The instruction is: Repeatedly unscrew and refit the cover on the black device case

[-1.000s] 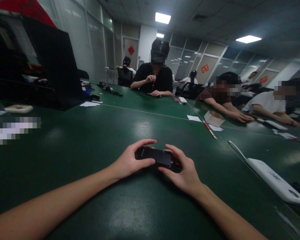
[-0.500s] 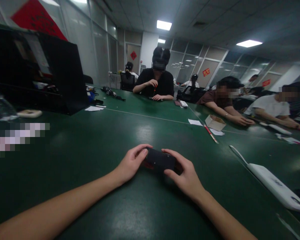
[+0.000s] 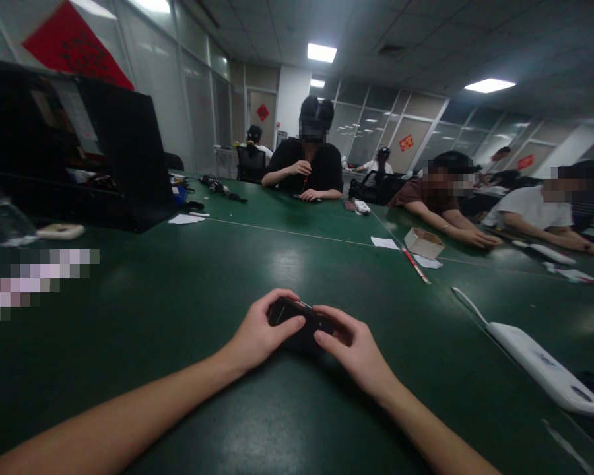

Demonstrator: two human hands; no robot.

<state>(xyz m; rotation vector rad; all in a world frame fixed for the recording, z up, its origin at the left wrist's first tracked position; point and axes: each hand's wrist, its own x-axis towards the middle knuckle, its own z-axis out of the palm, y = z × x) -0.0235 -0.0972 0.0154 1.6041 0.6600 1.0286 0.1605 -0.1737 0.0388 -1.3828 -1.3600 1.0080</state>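
Over the green table (image 3: 178,284), a small, flat black device (image 3: 297,340) rests between my two hands; its exact kind cannot be made out. My left hand (image 3: 257,333) wraps the device's left end, thumb lying across the top face and fingers along the far edge. The right end is gripped by my right hand (image 3: 359,349), with the thumb on the near side and the fingers at the far edge. A thin pale line shows along the far edge between the fingertips. The underside of the device is hidden.
At left stands a large black case (image 3: 148,152). A long white device with a strap (image 3: 539,363) lies at right. Farther off are a small pale open box (image 3: 424,244), a red stick (image 3: 416,266) and paper (image 3: 385,243). A person (image 3: 321,161) sits opposite; others sit at right.
The black device has been turned in my hands and shows a different face. My left thumb has slid onto its top, and both hands have shifted slightly closer together.
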